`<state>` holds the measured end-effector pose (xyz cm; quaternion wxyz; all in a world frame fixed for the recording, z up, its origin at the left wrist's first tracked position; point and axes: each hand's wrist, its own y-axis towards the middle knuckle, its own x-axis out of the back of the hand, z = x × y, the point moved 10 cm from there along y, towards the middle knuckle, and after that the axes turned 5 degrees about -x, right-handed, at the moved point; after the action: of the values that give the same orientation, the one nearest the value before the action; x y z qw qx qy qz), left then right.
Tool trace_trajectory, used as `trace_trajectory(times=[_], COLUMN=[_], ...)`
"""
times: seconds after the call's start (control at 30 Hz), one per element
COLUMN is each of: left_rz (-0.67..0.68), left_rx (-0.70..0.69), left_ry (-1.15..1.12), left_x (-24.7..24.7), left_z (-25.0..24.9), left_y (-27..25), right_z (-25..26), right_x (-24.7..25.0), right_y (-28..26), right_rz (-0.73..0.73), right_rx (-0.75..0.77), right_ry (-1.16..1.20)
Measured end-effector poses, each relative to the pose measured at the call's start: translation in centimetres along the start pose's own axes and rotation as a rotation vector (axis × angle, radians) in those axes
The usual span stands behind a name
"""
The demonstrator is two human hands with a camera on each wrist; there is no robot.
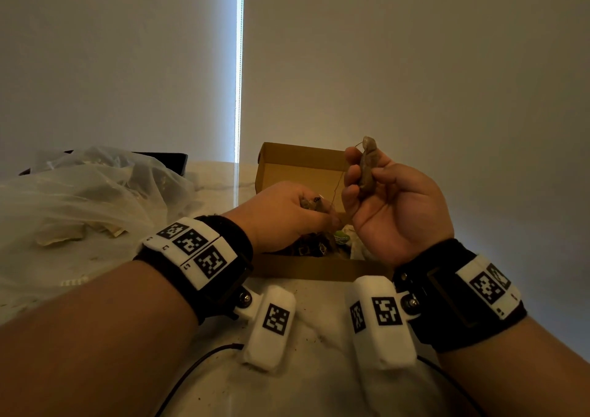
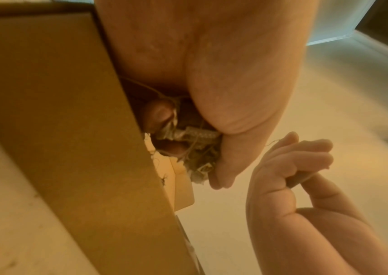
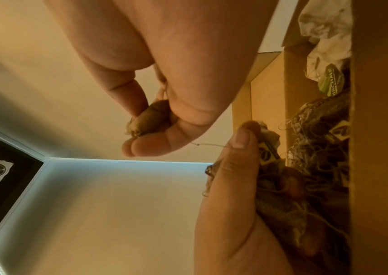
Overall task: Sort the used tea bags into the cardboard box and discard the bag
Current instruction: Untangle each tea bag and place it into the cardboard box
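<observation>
An open cardboard box (image 1: pixel 300 164) stands on the table and holds several used tea bags with strings and tags (image 3: pixel 318 167). Above its right side my right hand (image 1: pixel 373 186) grips a brown, dried tea bag (image 1: pixel 367 164) upright between thumb and curled fingers; the same bag (image 3: pixel 148 119) shows in the right wrist view. A thin string (image 1: pixel 338 186) runs from it down toward my left hand (image 1: pixel 297 212). That hand hovers over the box and clutches a crumpled clump of tea bags and tags (image 2: pixel 195 145).
A crumpled clear plastic bag (image 1: pixel 83 199) with pale scraps inside lies on the table to the left. A dark object (image 1: pixel 166 161) sits behind it. Tea crumbs and a black cable (image 1: pixel 191 375) lie on the pale tabletop in front of the box.
</observation>
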<state>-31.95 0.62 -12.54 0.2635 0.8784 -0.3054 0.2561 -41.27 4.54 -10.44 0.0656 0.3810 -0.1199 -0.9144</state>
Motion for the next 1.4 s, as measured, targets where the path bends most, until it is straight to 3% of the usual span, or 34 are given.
trace_trajectory(times=[0.4, 0.57, 0.63, 0.77, 0.83, 0.93, 1.03, 1.13, 1.4], left_rz=[-0.045, -0.063, -0.074, -0.130, -0.165, -0.216, -0.306, -0.398, -0.430], left_rx=[0.053, 0.058, 0.065, 0.192, 0.235, 0.292, 0.358, 0.386, 0.505], left_ry=[-0.054, -0.118, -0.218, -0.638, -0.722, -0.768, -0.785, -0.801, -0.922], left_x=[0.5, 0.8, 0.9, 0.3, -0.1, -0.3, 0.0, 0.3, -1.3], left_z=[0.8, 0.7, 0.6, 1.6, 2.1, 2.5, 3.1, 3.6, 4.1], left_y=[-0.2, -0.3, -0.3, -0.2, -0.1, -0.1, -0.4, -0.5, -0.5], right_z=[1.7, 1.7, 1.8, 1.0, 0.3, 0.2, 1.5, 2.3, 1.4], right_x=[2.7, 6.2, 6.1, 4.8, 4.6, 4.4, 4.0, 2.6, 1.4], right_y=[0.5, 0.8, 0.5, 0.5, 0.5, 0.4, 0.0, -0.6, -0.3], right_rz=[-0.127, -0.410, -0.450, -0.390, -0.372, -0.377, -0.423, -0.381, -0.310], right_rx=[0.070, 0.077, 0.076, 0.095, 0.081, 0.108, 0.226, 0.325, 0.280], right_ry=[0.008, -0.397, -0.612, -0.829, -0.844, -0.805, -0.900, -1.044, -1.258])
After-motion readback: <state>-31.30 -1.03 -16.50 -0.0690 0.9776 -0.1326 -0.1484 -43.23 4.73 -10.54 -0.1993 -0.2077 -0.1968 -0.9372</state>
